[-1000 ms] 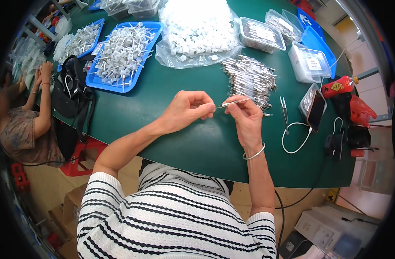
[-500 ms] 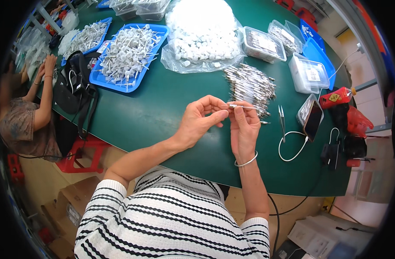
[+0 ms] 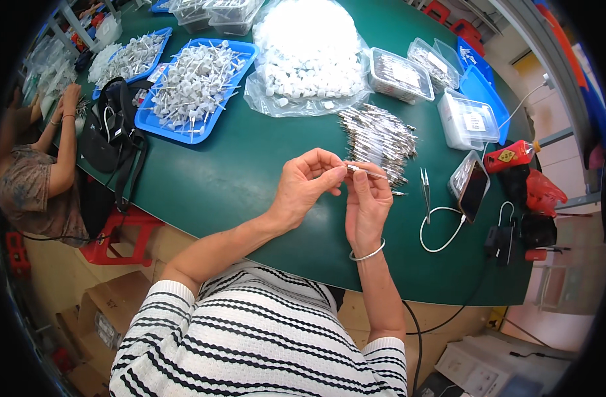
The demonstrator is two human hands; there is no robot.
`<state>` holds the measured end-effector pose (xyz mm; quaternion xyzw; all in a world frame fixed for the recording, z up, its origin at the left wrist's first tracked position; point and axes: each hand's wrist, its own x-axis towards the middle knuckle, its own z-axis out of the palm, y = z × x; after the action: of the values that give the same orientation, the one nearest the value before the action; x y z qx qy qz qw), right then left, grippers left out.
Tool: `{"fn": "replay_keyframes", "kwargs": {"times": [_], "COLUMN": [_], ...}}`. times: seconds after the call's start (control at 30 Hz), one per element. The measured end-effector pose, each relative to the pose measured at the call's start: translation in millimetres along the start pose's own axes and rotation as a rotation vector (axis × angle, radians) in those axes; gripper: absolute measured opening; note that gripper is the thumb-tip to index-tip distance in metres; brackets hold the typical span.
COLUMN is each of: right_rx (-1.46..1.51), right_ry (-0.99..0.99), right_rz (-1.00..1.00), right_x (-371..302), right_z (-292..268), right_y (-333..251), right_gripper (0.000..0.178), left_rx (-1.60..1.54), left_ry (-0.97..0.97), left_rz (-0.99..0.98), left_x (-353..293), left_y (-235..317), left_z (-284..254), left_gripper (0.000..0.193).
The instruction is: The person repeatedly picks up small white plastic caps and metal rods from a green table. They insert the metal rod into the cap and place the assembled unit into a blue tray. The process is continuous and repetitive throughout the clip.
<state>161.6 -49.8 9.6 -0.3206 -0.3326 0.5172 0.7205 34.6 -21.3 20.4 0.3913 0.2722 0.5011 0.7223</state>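
Note:
Between my two hands lies a thin silvery metal pin-like part, with a slim rod running out to the right. My right hand grips it between thumb and fingers, a pale bracelet on that wrist. The thumb and forefinger of my left hand pinch at its left end, and its tip is hidden there. Just beyond my right hand spreads a pile of similar slender metal parts, some close to my fingertips.
Tweezers, a white cable and a phone lie right. Behind stand a bag of white caps, a blue tray of white-headed parts and clear boxes. A black bag and another person are left.
My right hand has come slightly closer to my left, and the metal part now slopes down to the right. The whole view has shifted a little.

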Motion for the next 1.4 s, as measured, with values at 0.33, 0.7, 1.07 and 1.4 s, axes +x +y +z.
{"fn": "replay_keyframes", "kwargs": {"times": [0.33, 0.7, 1.07, 1.4], "right_rx": [0.054, 0.038, -0.098, -0.139], "right_ry": [0.049, 0.107, 0.078, 0.063], "right_rz": [0.008, -0.003, -0.080, -0.022], "right_x": [-3.4, -4.2, 4.3, 7.2], "right_z": [4.8, 9.5, 3.3, 1.5], "right_y": [0.7, -2.0, -11.0, -10.3], "right_gripper": [0.017, 0.015, 0.014, 0.017], "left_rx": [-0.055, -0.159, 1.578, 1.760], "left_ry": [0.067, 0.180, 0.121, 0.093], "left_rz": [0.020, 0.056, 0.672, 0.695], "left_x": [-1.2, -11.2, 82.7, 102.1], "left_y": [-3.2, -1.8, 70.3, 39.3], "left_z": [8.3, 15.3, -100.7, -120.4], "left_gripper": [0.009, 0.006, 0.006, 0.011]}}
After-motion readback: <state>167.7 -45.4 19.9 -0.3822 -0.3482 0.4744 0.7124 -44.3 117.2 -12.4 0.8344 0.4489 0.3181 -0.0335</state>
